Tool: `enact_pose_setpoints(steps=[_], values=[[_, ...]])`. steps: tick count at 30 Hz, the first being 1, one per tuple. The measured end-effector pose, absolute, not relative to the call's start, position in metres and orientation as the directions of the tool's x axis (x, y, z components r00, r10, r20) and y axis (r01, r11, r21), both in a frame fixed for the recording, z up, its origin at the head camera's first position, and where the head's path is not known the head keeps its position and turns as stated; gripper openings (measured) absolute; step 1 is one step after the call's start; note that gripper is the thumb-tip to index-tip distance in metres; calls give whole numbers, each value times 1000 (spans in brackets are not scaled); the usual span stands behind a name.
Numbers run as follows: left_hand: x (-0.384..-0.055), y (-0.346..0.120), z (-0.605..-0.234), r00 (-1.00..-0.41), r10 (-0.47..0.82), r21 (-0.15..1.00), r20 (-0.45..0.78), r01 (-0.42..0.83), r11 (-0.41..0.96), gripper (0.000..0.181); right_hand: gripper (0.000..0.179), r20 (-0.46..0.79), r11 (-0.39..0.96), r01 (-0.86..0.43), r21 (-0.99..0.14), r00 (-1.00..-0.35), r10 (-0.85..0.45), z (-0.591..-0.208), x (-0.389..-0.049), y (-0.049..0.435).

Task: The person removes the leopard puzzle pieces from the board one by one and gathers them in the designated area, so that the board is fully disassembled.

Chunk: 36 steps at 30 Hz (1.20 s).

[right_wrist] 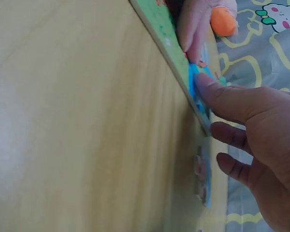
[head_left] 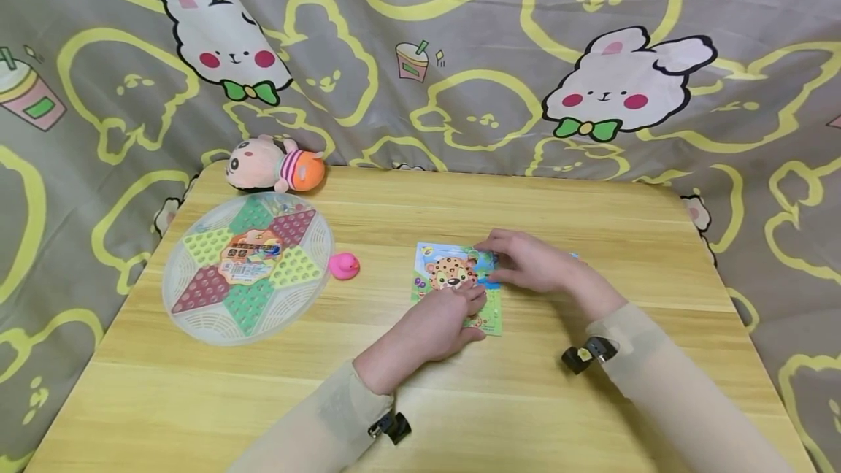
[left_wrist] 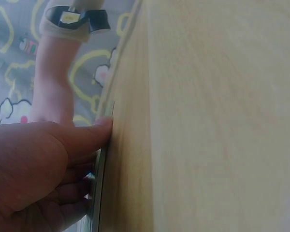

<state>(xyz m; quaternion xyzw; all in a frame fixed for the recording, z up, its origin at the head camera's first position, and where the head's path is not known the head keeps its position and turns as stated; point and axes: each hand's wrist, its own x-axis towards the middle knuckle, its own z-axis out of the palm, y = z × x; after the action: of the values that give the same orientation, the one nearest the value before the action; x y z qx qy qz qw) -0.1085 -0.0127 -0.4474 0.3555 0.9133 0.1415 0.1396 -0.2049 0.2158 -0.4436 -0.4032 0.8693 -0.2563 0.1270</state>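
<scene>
A thin board with a cartoon leopard (head_left: 453,268) on a green and blue ground lies flat on the table, looking like a jigsaw puzzle. Across its lower part rests my left hand (head_left: 443,320), fingers extended over the picture; in the left wrist view the thumb (left_wrist: 94,135) lies at the board's edge. My right hand (head_left: 535,261) touches the board's upper right part. In the right wrist view its thumb (right_wrist: 208,89) presses on a blue area, the other fingers loosely bent. A small flat coloured piece (right_wrist: 203,179) lies on the table beside the board, mostly hidden behind the right hand in the head view.
Left of the board sits a pink rubber duck (head_left: 344,266). Beyond it lies a round Chinese checkers board (head_left: 177,268) with a coloured star. A plush doll (head_left: 276,165) lies at the table's back left. A patterned curtain (head_left: 473,20) hangs around the wooden table (head_left: 217,407).
</scene>
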Motion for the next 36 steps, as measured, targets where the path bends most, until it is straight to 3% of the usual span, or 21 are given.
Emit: enact_pose_setpoints(steps=[9,36], values=[[-109,-12,-449,-706,692,360,-153,612,704,64,50,-23,601,-660,-450,-665,-747,-438,-204,219],[-108,-12,-448,-711,682,382,-168,591,710,65,50,59,614,-604,-508,-736,-675,-424,-185,264]])
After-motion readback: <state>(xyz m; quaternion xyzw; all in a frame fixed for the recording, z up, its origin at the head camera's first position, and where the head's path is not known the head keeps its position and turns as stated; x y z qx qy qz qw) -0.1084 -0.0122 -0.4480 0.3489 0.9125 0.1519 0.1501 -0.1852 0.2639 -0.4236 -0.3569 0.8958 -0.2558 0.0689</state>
